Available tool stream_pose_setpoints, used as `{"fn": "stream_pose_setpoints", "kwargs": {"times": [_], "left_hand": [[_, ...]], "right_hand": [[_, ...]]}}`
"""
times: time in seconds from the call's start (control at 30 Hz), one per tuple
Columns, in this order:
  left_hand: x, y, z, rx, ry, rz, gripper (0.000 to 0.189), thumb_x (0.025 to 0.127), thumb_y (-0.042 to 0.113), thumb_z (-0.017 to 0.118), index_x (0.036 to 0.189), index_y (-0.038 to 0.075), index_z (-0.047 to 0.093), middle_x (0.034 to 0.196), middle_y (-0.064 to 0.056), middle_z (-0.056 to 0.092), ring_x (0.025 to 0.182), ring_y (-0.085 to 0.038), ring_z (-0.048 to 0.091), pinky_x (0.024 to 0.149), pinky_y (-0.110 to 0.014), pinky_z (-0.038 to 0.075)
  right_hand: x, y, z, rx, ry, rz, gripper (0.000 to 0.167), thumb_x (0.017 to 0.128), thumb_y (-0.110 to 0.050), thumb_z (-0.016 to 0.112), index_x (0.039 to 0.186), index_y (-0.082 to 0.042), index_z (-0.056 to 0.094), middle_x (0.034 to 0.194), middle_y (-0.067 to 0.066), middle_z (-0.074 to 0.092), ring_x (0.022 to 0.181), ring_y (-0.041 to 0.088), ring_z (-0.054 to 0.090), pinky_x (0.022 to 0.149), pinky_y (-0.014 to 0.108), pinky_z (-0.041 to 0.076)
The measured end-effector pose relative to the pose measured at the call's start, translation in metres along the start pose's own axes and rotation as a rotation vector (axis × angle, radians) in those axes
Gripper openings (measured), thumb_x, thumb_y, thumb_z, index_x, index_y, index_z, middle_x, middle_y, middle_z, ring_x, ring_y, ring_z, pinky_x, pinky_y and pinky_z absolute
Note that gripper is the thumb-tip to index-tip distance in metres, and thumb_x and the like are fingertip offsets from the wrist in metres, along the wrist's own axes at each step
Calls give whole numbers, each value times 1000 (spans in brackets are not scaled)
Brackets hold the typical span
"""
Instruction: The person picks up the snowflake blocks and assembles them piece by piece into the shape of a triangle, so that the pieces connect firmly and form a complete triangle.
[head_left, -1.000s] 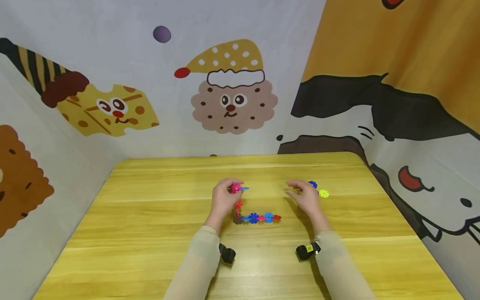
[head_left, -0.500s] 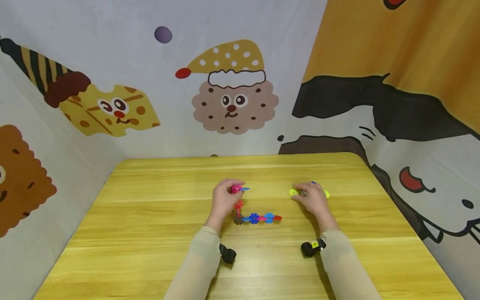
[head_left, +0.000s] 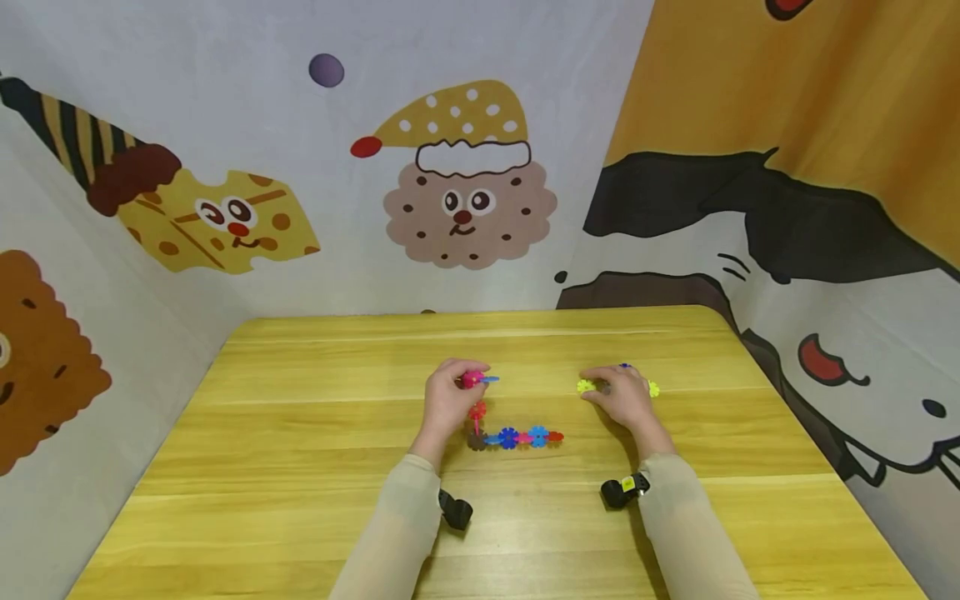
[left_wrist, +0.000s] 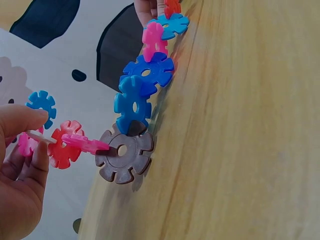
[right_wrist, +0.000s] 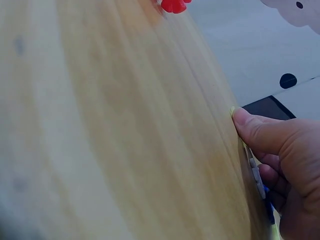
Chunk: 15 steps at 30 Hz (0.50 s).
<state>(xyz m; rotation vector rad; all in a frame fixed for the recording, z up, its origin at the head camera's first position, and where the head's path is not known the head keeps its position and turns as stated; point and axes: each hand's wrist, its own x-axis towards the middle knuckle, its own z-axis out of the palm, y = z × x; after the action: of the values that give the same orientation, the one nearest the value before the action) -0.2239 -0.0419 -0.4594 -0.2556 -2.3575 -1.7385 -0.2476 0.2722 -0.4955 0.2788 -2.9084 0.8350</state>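
Observation:
My left hand (head_left: 447, 402) pinches a white snowflake disc (left_wrist: 42, 137) between thumb and fingers, part of a chain of interlocked plastic discs. Beside those fingers sit a pink disc (head_left: 472, 379) and a light blue one (left_wrist: 41, 106). From there the chain runs through a red disc (left_wrist: 62, 152) to a brown-grey disc (left_wrist: 131, 162) on the table, then bends right through a dark blue disc (head_left: 507, 437) to a red end disc (head_left: 555, 437). Lower on the table, my right hand (head_left: 627, 398) pinches a yellow snowflake disc (head_left: 585, 386); the palm partly hides other discs.
Beyond the right hand lie another yellow disc (head_left: 654, 389) and a dark blue disc (head_left: 626, 365), mostly covered. The wooden table (head_left: 337, 500) meets a cartoon-printed curtain (head_left: 300, 292) at its back edge. A black wrist camera (head_left: 456, 510) sits on each sleeve.
My right hand, earlier held with its thumb and fingers apart, has shifted slightly right and closed on the yellow disc. The left hand and its chain have stayed put.

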Motion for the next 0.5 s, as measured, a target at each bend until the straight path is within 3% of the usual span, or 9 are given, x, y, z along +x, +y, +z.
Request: {"fn": "stream_pose_setpoints", "kwargs": {"times": [0.33,0.5], "left_hand": [[0,-2,0,-1,8,-6,22,81,-5,76,99,9,77,99,-5,64,83,-18,59,71,-27,55],[0,-1,0,-5,10,-10,20,81,-5,76,96,9,78,99,-5,64,82,-18,60,71,-27,55]], "right_hand": [[0,3,6,65,88,1,29,83,-20,81,109,-12,73,102,11,71,100,33,55,97,58,25],[-2,-4,6,61,182,-68,21,82,-15,82,101,-14,74,91,7,71,90,29,55,89,54,30]]}}
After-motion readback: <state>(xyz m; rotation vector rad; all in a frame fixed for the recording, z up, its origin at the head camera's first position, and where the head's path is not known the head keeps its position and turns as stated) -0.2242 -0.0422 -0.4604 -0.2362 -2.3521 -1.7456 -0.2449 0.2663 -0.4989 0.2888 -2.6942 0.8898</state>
